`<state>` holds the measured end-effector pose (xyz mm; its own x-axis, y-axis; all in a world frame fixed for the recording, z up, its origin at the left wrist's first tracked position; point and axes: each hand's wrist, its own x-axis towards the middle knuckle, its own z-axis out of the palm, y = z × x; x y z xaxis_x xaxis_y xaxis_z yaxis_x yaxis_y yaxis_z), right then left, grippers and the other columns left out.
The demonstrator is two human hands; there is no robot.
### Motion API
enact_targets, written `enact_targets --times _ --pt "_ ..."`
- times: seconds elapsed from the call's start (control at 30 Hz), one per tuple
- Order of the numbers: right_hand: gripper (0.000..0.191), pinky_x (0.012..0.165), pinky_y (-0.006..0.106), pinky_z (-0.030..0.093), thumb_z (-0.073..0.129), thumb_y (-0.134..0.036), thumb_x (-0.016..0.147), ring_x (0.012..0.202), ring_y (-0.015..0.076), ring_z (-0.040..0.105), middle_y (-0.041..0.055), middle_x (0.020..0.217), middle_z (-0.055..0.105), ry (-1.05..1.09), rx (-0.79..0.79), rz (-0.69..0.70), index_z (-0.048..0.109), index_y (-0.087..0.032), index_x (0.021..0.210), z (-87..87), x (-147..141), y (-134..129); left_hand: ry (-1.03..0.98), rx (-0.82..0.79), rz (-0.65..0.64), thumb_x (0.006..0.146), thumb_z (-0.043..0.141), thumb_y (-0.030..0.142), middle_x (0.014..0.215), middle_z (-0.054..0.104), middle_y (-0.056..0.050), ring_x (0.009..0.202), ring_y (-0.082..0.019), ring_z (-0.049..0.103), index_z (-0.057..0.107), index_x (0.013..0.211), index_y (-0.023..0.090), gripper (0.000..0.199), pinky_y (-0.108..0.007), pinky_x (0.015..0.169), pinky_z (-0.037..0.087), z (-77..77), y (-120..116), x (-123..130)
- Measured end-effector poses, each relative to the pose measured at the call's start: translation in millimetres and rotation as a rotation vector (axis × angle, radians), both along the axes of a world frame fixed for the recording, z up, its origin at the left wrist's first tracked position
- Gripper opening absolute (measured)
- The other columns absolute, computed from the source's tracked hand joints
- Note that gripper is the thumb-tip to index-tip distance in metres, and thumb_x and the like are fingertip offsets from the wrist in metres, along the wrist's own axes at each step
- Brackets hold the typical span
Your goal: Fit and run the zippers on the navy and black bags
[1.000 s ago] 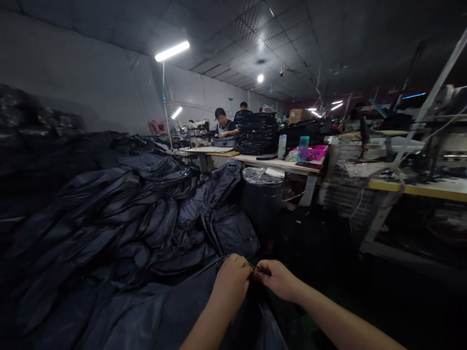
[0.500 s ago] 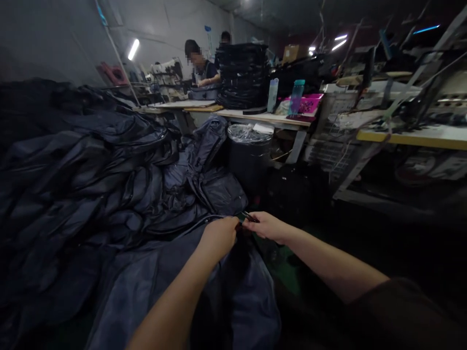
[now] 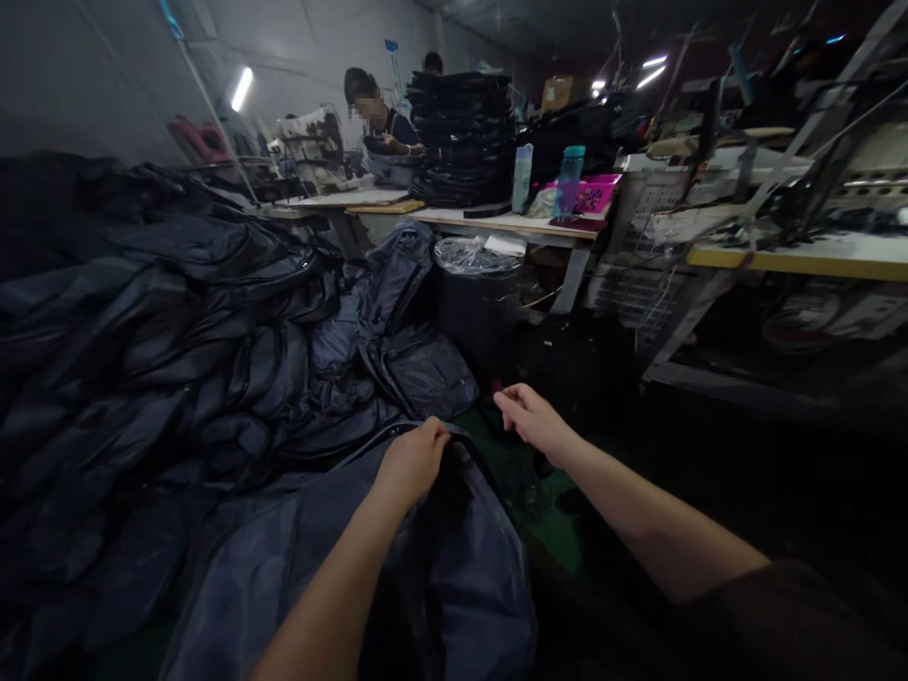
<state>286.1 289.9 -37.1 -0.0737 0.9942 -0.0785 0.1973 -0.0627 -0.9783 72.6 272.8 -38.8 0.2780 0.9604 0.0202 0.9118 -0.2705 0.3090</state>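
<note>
the person's left hand point(image 3: 413, 463) pinches the upper edge of a large dark slate-blue fabric bag point(image 3: 482, 577), which lies spread below the hands, close to the wearer. the right hand point(image 3: 531, 423) hangs to the right of that edge, apart from the bag, its fingers curled in; the light is too dim to tell whether they close on anything. green floor point(image 3: 557, 534) shows beneath it. to the left spreads a heap of crumpled dark blue fabric bags point(image 3: 170, 322). beyond the hands stand a round dark bin topped with clear plastic film point(image 3: 472, 307) and, just beside it, a bulky black bag with a small pale mark point(image 3: 578, 369). on a white-topped table point(image 3: 489, 223) behind rise a tall stack of black folded pieces point(image 3: 461, 142), a teal plastic bottle point(image 3: 568, 184) and a bright pink perforated basket point(image 3: 602, 194). a co-worker in dark clothing point(image 3: 401, 128) bends over the same row.
</note>
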Motion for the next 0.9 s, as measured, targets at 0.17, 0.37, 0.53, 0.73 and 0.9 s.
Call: enact_targets --times 0.17,0.37,0.53,0.73,0.9 --pt "0.020 0.060 0.025 0.038 0.053 -0.041 0.084 0.067 0.0138 0.054 -0.0002 0.074 0.058 -0.377 0.127 0.084 0.053 -0.020 0.085 -22.5 -6.1 -21.3 -0.054 -0.006 0.035 0.091 0.034 0.032 0.085 0.066 -0.003 0.077 -0.015 0.062 0.051 0.090 0.022 0.019 -0.023 0.063 0.038 0.3 0.4 1.6" --pt "0.015 0.063 0.025 0.036 0.058 -0.037 0.082 0.072 0.0136 0.054 -0.0007 0.081 0.059 -0.519 0.236 0.176 0.057 -0.022 0.085 -5.4 -20.8 -36.0 -0.058 0.051 0.055 0.091 0.032 0.032 0.097 0.060 -0.004 0.083 -0.017 0.060 0.049 0.090 0.021 0.020 -0.026 0.067 0.039 3.7 -3.5 7.7" --pt "0.015 0.058 0.024 0.031 0.059 -0.035 0.082 0.069 0.0128 0.052 -0.0002 0.079 0.057 -0.644 0.250 0.188 0.057 -0.021 0.079 3.0 -38.2 -29.3 -0.070 0.127 0.052 0.091 0.033 0.030 0.104 0.056 -0.003 0.083 -0.015 0.061 0.049 0.092 0.021 0.017 -0.025 0.065 0.041 6.5 -7.7 10.3" --pt "0.016 0.055 0.025 0.027 0.059 -0.035 0.082 0.067 0.0128 0.052 -0.0003 0.078 0.058 -0.696 0.241 0.200 0.055 -0.021 0.076 3.5 -45.6 -24.9 -0.089 0.158 0.056 0.092 0.033 0.031 0.113 0.054 -0.003 0.088 -0.014 0.061 0.050 0.092 0.021 0.020 -0.023 0.064 0.043 5.4 -12.0 8.4" --pt "0.018 0.055 0.024 0.028 0.058 -0.037 0.082 0.068 0.0133 0.052 -0.0001 0.076 0.059 -0.668 0.220 0.215 0.055 -0.021 0.074 2.0 -45.6 -20.7 -0.089 0.182 0.067 0.092 0.032 0.033 0.115 0.054 -0.003 0.089 -0.014 0.060 0.050 0.095 0.021 0.022 -0.023 0.064 0.044 2.7 -14.0 8.3"
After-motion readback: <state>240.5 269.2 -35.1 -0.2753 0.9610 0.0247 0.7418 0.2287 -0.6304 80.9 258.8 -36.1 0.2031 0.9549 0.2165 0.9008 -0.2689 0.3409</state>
